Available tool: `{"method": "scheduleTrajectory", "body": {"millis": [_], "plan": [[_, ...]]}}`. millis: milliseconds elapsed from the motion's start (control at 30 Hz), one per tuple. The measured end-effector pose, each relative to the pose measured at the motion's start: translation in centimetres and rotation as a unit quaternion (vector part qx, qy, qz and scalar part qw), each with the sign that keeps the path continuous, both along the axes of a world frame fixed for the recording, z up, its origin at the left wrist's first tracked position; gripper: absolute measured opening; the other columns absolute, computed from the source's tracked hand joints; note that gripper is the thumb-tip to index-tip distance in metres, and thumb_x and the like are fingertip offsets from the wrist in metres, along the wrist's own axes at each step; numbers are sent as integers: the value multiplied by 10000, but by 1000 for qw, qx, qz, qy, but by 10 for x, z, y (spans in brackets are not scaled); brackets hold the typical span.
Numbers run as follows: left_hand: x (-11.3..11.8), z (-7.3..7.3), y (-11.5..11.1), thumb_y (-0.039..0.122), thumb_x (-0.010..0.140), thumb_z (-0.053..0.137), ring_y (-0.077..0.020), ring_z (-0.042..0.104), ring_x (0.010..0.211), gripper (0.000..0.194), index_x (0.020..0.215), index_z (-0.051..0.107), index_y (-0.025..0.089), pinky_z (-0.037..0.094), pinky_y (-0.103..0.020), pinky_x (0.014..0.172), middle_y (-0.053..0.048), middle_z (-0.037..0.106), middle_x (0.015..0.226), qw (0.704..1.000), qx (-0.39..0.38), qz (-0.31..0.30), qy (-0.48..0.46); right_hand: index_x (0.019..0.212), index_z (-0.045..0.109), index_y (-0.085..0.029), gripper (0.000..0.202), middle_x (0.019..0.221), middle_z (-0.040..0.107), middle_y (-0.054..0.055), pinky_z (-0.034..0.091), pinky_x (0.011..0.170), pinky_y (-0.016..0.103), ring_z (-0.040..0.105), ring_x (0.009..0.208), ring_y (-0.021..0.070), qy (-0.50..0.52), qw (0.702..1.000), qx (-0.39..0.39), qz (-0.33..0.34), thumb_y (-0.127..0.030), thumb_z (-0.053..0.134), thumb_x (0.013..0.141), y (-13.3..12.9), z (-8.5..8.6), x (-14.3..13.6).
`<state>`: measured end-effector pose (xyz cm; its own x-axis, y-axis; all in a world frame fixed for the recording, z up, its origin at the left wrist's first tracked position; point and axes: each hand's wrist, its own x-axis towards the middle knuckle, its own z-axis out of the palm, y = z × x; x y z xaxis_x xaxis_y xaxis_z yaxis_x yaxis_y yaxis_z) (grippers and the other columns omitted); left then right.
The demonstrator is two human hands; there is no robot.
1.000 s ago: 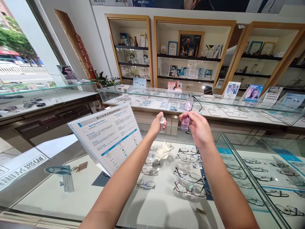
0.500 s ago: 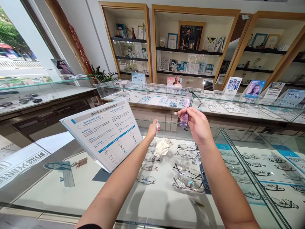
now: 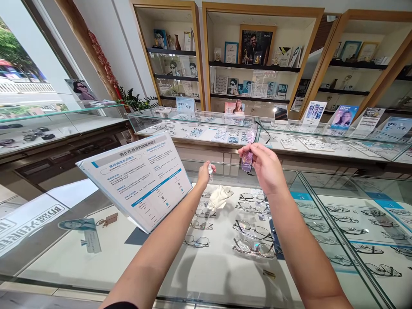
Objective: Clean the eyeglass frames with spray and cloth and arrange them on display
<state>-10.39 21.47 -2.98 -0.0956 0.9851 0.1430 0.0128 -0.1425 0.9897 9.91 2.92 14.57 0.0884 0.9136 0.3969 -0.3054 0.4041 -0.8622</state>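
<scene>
Pinched in my right hand [image 3: 265, 165] is a pair of eyeglasses [image 3: 247, 161], held up on end with one lens above the fingers and one below. My left hand [image 3: 204, 174], at arm's length to the left of it, is closed around a small clear spray bottle [image 3: 210, 170] with a white top. Below the hands, a crumpled cream cloth [image 3: 219, 198] lies on the glass counter [image 3: 206, 279]. Rows of eyeglass frames [image 3: 254, 248] show in the counter under my forearms.
A printed sign board [image 3: 144, 184] stands tilted left of my left forearm. A brown key fob [image 3: 111, 219] and a cut-out card [image 3: 92, 236] are near it. Another glass showcase [image 3: 367, 231] adjoins on the right. A further display counter [image 3: 206, 133] runs across behind.
My left hand has turned slightly, so more of the spray bottle shows. My right hand and the eyeglasses stay almost still. The view has shifted a little.
</scene>
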Motion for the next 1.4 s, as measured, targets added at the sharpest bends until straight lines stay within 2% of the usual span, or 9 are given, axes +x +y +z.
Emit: {"method": "scheduleTrajectory", "body": {"millis": [167, 267, 333, 467, 600, 767, 933, 1167, 1400], "plan": [[8, 19, -14, 596, 926, 499, -286, 725, 1023, 439, 829, 683, 209, 547, -373, 892, -143, 784, 997, 992, 87, 81, 35, 849, 803, -244, 198, 968, 815, 36, 511, 897, 358, 682, 931, 207, -1, 1000, 4, 1, -435, 767, 888, 0, 1, 1], [15, 49, -34, 418, 935, 594, -306, 555, 1433, 232, 1046, 675, 230, 458, -412, 1151, -147, 689, 1413, 968, 169, 174, 57, 849, 796, -246, 200, 962, 811, 34, 514, 902, 357, 685, 940, 209, -1, 1000, 6, 1, -440, 770, 889, -1, 1, 2], [20, 75, -52, 322, 925, 631, -298, 585, 1384, 190, 1088, 663, 231, 465, -411, 1142, -146, 684, 1384, 940, 256, 197, 105, 850, 793, -247, 199, 962, 807, 33, 516, 904, 352, 687, 946, 206, -3, 1000, 11, -2, -439, 768, 894, -2, 2, 4], [31, 112, -87, 273, 995, 549, -201, 698, 864, 131, 1023, 671, 237, 515, -307, 787, -47, 763, 971, 925, 205, -38, 317, 843, 796, -243, 179, 955, 799, 28, 515, 885, 332, 692, 936, 190, 1, 1000, 23, -3, -408, 762, 904, -3, 4, 7], [42, 106, -100, 344, 848, 817, -273, 761, 997, 157, 937, 739, 240, 518, -328, 830, -77, 829, 1014, 801, 17, -169, 574, 849, 796, -240, 169, 954, 801, 27, 521, 891, 327, 698, 937, 181, 2, 999, 38, -1, -384, 744, 921, -5, 5, 7], [53, 70, -86, 112, 338, 1026, -392, 789, 939, 455, 604, 668, 201, 556, -405, 860, -125, 792, 751, 745, -112, -189, 630, 866, 780, -247, 181, 973, 806, 26, 536, 909, 334, 703, 947, 181, -11, 999, 39, -2, -407, 733, 936, -6, 6, 6], [45, 63, -70, -19, 377, 885, -323, 747, 784, 379, 501, 610, 211, 542, -372, 777, -54, 663, 549, 798, -124, -198, 556, 879, 763, -244, 197, 994, 811, 35, 547, 919, 347, 703, 964, 191, -21, 999, 34, -7, -432, 737, 934, -7, 6, 5], [24, 89, -63, 297, 699, 908, -156, 564, 561, 216, 743, 720, 200, 437, -284, 577, -15, 659, 641, 939, -75, -247, 229, 851, 760, -252, 203, 999, 796, 43, 546, 967, 376, 714, 1013, 218, -24, 999, 25, -23, -443, 748, 918, -8, 7, 5], [24, 117, -72, 439, 852, 857, -169, 717, 794, 417, 1113, 730, 140, 588, -279, 729, -106, 782, 998, 953, -42, -287, -85, 847, 790, -245, 207, 977, 796, 44, 529, 938, 362, 694, 990, 220, -18, 1000, 15, -14, -438, 761, 914, -4, 4, 6]]}}
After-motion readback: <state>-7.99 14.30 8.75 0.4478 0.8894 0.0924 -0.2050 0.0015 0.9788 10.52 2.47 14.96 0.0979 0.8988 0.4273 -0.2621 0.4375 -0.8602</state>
